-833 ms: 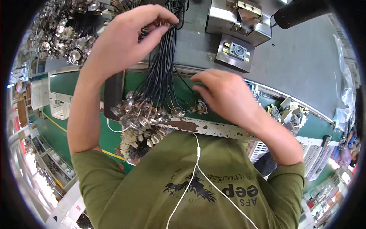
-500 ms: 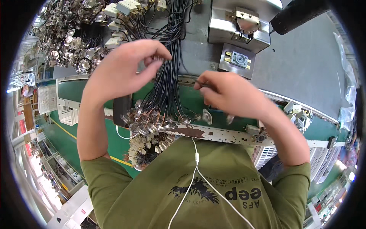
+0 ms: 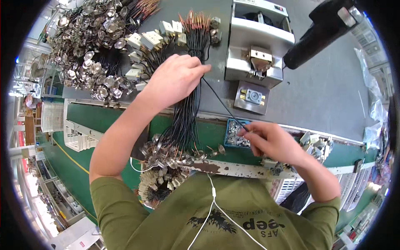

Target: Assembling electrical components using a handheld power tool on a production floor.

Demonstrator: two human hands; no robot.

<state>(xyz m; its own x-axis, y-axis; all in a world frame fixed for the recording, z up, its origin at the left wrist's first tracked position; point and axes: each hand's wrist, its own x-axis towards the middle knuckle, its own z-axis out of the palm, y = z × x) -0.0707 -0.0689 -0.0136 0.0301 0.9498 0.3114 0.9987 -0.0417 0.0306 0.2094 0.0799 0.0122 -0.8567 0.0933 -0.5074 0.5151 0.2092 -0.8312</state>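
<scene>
A bundle of black wires (image 3: 185, 116) hangs over the table's near edge, with bare copper-coloured ends (image 3: 195, 21) at its far end and round metal discs (image 3: 166, 152) at its near end. Across the upper part of the bundle lies my left hand (image 3: 177, 79), closed around it; some fingertips are hidden beneath. One black wire (image 3: 223, 102) runs taut from there down to the right. My right hand (image 3: 273, 141) pinches that wire between thumb and fingers, just beside a blue tray of small metal parts (image 3: 236, 134).
At the back right stands a metal bench machine (image 3: 260, 31), with a metal block holding a fixture (image 3: 252, 96) before it. A black cylindrical tool (image 3: 306, 52) juts in. Piled discs (image 3: 98, 54) and white connectors (image 3: 152, 39) lie left. More parts (image 3: 318, 148) sit right.
My left hand has gone from open beside the bundle to closed on it. The right hand has moved right and nearer, and a single wire now stretches between the hands. The view has shifted.
</scene>
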